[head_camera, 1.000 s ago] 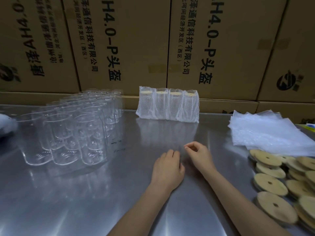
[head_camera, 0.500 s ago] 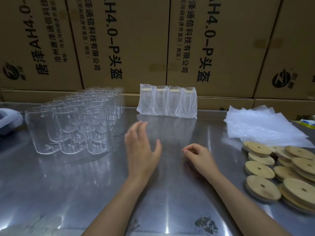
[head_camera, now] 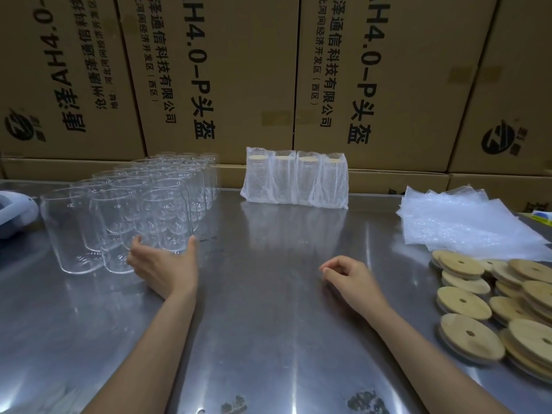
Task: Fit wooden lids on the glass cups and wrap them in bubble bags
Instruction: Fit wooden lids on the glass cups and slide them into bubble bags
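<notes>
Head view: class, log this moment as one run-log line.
left hand: grips front glass cup | right hand: rests on table, holding nothing | wooden lids: untouched | wrapped cups: four

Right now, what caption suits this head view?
Left hand grips a glass cup; right hand rests beside wooden lids.

Clear glass cups upright in rows, table's left. Wooden lids w/ holes piled right, bubble bags stacked behind. Four wrapped cups at back.
</notes>
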A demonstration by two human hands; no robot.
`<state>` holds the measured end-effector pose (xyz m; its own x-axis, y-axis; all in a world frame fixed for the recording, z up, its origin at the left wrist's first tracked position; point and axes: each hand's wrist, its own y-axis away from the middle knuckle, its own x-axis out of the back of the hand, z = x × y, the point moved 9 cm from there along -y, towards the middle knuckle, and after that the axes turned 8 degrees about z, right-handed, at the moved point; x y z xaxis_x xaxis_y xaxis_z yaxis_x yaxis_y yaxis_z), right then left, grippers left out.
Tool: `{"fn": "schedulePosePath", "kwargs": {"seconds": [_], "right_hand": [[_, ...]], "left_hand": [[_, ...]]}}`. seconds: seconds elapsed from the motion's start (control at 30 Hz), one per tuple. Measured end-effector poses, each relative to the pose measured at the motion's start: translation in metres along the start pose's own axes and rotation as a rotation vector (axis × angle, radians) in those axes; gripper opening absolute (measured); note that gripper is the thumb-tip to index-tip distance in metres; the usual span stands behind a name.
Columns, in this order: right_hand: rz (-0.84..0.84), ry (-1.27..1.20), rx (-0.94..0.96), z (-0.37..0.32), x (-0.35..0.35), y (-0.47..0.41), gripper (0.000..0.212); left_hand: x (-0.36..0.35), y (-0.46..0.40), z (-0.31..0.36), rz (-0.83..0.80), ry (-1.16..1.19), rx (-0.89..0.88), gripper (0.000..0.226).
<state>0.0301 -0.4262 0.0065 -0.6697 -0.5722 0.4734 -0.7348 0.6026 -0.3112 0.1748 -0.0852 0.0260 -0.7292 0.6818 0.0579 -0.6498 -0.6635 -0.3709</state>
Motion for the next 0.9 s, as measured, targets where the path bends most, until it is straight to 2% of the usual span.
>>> {"fn": "schedulePosePath", "kwargs": {"seconds": [0.23,0.3,0.47,0.6,0.73,0.8,0.9], "right_hand": [[-0.021,0.035,0.004,-0.002,-0.002,0.001,0.017],[-0.009,-0.004,0.014,-0.006,-0.001,0.002,0.018],[0.072,-0.236,0.12,-0.032,0.008,0.013,0.009],[0.039,-0.328,0.145,-0.045,-0.001,0.021,0.044],[0.015,-0.422,0.142,-0.049,-0.003,0.02,0.066],[0.03,-0.424,0.128,-0.047,0.0,0.018,0.065],[0.072,-0.425,0.113,-0.044,0.007,0.014,0.057]], "left_hand": [[-0.001,-0.001,-0.003,-0.01,0.006,0.02,0.082],[-0.002,0.004,0.004,-0.042,0.041,-0.026,0.079],[-0.022,0.049,0.05,-0.32,0.23,-0.206,0.075],[-0.039,0.114,0.08,-0.562,0.374,-0.262,0.073],[-0.047,0.162,0.094,-0.717,0.368,-0.382,0.074],[-0.049,0.172,0.098,-0.733,0.344,-0.414,0.075],[-0.058,0.18,0.098,-0.758,0.316,-0.354,0.078]]}}
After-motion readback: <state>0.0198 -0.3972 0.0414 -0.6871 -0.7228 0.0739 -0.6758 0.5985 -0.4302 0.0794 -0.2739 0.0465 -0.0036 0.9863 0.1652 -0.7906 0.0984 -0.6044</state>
